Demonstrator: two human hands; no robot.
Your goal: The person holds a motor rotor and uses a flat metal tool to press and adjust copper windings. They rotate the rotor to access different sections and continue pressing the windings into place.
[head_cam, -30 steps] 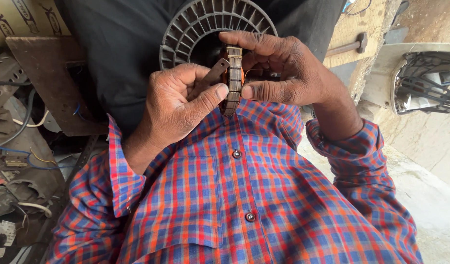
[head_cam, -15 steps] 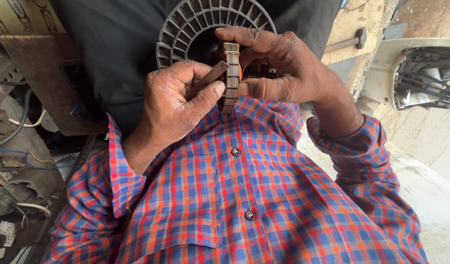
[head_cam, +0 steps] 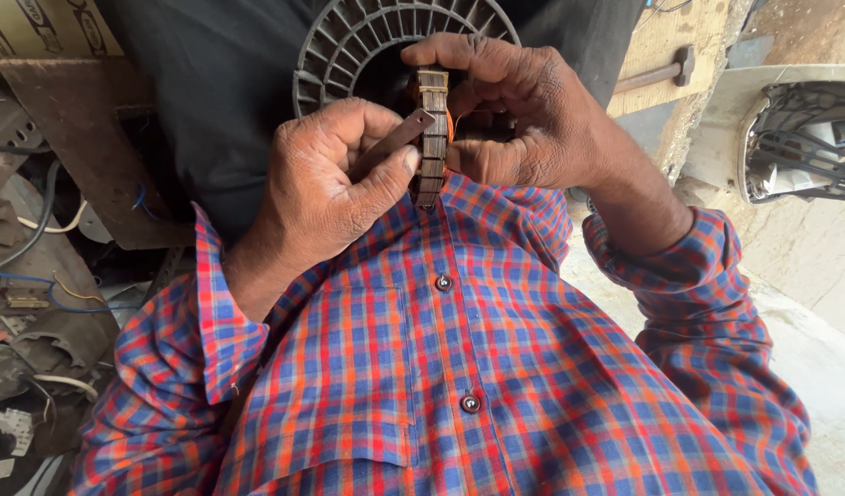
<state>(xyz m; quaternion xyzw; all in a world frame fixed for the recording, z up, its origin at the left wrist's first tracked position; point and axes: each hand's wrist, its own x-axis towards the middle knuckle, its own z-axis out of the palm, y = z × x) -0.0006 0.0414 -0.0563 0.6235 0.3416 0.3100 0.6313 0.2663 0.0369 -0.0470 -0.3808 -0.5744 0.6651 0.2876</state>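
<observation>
Hands meet just above the chest, close against a checked shirt [head_cam: 459,367]. The left hand [head_cam: 335,184] pinches a flat brown strip [head_cam: 399,136] between thumb and forefinger, its far tip touching the side of a slotted metal core [head_cam: 432,138]. The right hand [head_cam: 523,115] is closed around that core, thumb below and fingers curled over the top, so the core stands nearly upright between the two hands with its ribbed edge facing the camera. A bit of orange shows just right of the core, under the right fingers; what it is cannot be told.

Behind the hands lies a round grey fan cover [head_cam: 349,46] with radial vanes, resting on black cloth [head_cam: 220,83]; the knuckles sit right over its near rim, with little room between them. On the left a brown board [head_cam: 91,138] juts out, its near edge beside the left sleeve, and past it wires and metal parts [head_cam: 36,303] crowd the floor. At the far right a hammer [head_cam: 657,72] lies on a wooden ledge, well apart from the hands, and a wire fan guard [head_cam: 799,138] sits further right. Pale open floor [head_cam: 827,312] lies near the right elbow.
</observation>
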